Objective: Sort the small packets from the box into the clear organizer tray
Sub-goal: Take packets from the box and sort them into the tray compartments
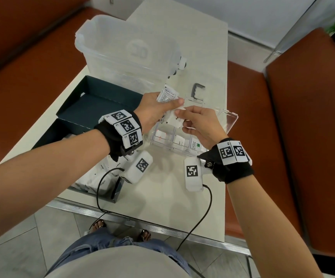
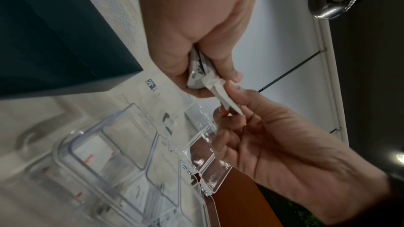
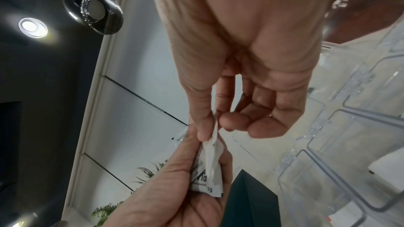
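1. The small white paper packets [image 1: 167, 97] were bunched in the left hand [image 1: 154, 111], thumb clamped over them, above the clear plastic organizer tray [image 1: 170, 141].
2. The right hand [image 1: 200, 125] pinched one white packet [image 2: 220, 92] by its edge between thumb and forefinger; its long axis ran from the left fingers [image 3: 186, 158] toward the right.
3. The right hand was likely nearer the tray's compartments.
4. The dark open cardboard box [image 1: 94, 109] lay on the pale bench [image 1: 162, 193] to the left.
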{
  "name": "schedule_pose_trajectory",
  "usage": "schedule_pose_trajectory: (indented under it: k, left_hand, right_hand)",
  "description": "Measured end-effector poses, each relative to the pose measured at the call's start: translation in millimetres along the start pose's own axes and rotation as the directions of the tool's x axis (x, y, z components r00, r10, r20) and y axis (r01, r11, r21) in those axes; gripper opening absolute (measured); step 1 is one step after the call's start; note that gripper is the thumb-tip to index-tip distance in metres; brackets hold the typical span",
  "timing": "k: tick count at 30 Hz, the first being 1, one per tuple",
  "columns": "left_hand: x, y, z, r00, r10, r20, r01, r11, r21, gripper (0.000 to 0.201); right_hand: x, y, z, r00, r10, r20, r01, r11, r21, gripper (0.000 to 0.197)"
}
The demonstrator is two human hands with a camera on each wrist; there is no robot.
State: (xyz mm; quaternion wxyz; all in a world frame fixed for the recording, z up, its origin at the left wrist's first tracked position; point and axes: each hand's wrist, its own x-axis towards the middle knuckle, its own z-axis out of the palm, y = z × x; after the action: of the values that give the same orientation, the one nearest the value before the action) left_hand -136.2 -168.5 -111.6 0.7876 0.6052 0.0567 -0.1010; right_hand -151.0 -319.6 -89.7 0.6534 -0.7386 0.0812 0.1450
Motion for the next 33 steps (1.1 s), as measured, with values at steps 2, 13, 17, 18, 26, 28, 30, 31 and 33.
schedule_pose_trajectory:
  k: [2, 13, 17, 18, 26, 28, 30, 31, 33]
  left_hand:
    - [0, 4, -1, 0.999, -0.032, 0.016, 0.032, 0.999, -0.019, 0.029]
    - [-4, 2, -8, 0.986, -0.161, 0.037, 0.159, 0.986, 0.052, 0.026]
    - [-3, 4, -8, 0.992, -0.122, 0.034, 0.116, 0.983, 0.144, 0.019]
    - [-3, 5, -8, 0.992, -0.115, 0.042, 0.107, 0.982, 0.158, 0.018]
    - [-1, 3, -2, 0.988, -0.102, 0.113, 0.083, 0.983, 0.166, 0.018]
    - [1, 4, 0, 0.985, -0.115, 0.129, 0.092, 0.981, 0.168, 0.023]
    - [2, 4, 4, 0.981, -0.134, 0.137, 0.111, 0.980, 0.163, 0.029]
    - [2, 4, 6, 0.981, -0.140, 0.136, 0.118, 0.980, 0.158, 0.031]
    - [2, 4, 12, 0.981, -0.137, 0.135, 0.119, 0.983, 0.138, 0.028]
  right_hand:
    - [1, 0, -3, 1.000, 0.004, 0.003, -0.005, 0.999, 0.047, 0.010]
    - [-2, 5, -18, 1.000, 0.011, 0.008, -0.012, 0.994, 0.107, 0.006]
    - [-1, 3, -21, 0.989, -0.084, -0.122, 0.077, 0.995, -0.065, 0.028]
    - [-1, 1, -21, 0.983, -0.114, -0.143, 0.098, 0.989, -0.112, 0.031]
    - [-1, 1, -22, 0.952, -0.239, -0.191, 0.174, 0.937, -0.304, 0.036]
    - [-2, 0, -25, 0.949, -0.244, -0.200, 0.172, 0.932, -0.320, 0.038]
    - [-3, -1, -29, 0.948, -0.246, -0.201, 0.167, 0.924, -0.343, 0.040]
    - [-4, -1, -32, 0.949, -0.245, -0.198, 0.165, 0.922, -0.351, 0.040]
    - [-5, -2, -37, 0.954, -0.234, -0.190, 0.158, 0.925, -0.346, 0.041]
